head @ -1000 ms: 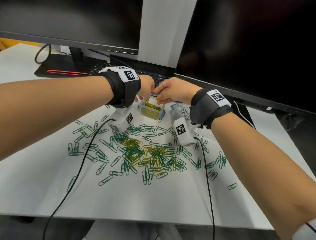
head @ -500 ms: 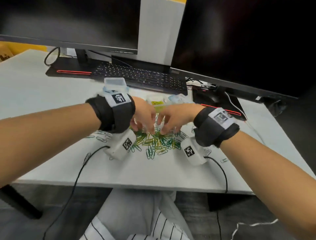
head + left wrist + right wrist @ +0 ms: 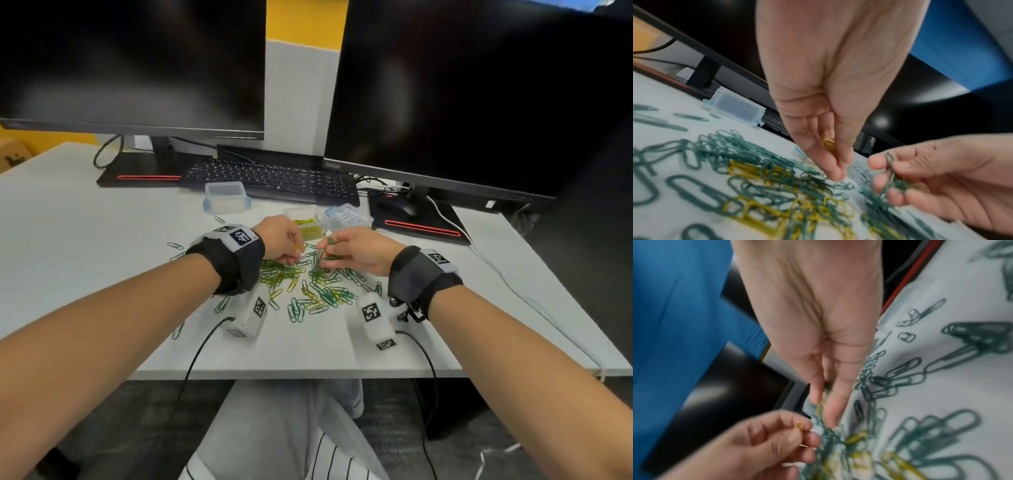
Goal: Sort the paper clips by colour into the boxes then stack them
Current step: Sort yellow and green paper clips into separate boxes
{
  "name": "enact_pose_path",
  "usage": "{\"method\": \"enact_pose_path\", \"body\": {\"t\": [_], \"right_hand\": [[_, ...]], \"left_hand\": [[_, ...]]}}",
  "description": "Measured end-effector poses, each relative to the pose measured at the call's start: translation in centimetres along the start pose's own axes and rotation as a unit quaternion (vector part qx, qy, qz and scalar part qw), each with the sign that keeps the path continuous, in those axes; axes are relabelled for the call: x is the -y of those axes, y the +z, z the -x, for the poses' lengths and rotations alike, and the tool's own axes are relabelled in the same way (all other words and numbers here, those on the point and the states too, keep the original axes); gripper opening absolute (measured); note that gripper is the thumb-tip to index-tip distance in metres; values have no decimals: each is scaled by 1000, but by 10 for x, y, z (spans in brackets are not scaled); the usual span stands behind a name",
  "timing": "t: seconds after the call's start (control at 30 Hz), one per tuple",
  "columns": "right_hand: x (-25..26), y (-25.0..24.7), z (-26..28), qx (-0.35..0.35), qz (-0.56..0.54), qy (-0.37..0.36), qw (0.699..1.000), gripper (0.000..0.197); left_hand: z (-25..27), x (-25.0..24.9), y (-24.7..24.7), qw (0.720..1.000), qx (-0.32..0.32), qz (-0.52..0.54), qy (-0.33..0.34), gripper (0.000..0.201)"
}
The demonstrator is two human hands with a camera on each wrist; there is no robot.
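Green paper clips (image 3: 323, 255) pinched in right hand (image 3: 356, 251), yellow clip (image 3: 827, 142) in left hand (image 3: 279, 241)

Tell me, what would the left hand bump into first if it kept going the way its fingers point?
Probably the pile of paper clips on the table; the left hand points down at it, holding a yellow clip.

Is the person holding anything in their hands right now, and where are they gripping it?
Yes. The left hand pinches a yellow paper clip near its lower end. The right hand pinches green paper clips about midway along.
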State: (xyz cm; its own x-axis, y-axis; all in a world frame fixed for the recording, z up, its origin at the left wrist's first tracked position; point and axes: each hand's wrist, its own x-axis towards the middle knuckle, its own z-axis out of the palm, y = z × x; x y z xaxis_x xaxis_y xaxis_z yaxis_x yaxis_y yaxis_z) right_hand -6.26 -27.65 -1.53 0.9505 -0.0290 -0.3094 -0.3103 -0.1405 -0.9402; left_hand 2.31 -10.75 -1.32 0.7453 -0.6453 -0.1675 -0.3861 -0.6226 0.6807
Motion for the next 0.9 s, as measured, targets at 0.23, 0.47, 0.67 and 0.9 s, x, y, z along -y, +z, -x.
{"method": "enact_pose_path", "body": {"t": [0.23, 0.47, 0.67, 0.9], "right_hand": [[13, -12, 2, -43, -3, 26, 999, 28], [20, -2, -1, -39, 445, -61, 892, 15], [5, 11, -11, 8, 526, -51, 849, 26], [7, 1, -17, 25, 514, -56, 855, 9]], "left_hand": [[1, 1, -6, 989, 8, 150, -13, 25], [12, -4, -9, 976, 54, -200, 62, 31], [8, -6, 5, 946, 146, -286, 45, 43], [-2, -5, 0, 952, 131, -272, 52, 31]]}}
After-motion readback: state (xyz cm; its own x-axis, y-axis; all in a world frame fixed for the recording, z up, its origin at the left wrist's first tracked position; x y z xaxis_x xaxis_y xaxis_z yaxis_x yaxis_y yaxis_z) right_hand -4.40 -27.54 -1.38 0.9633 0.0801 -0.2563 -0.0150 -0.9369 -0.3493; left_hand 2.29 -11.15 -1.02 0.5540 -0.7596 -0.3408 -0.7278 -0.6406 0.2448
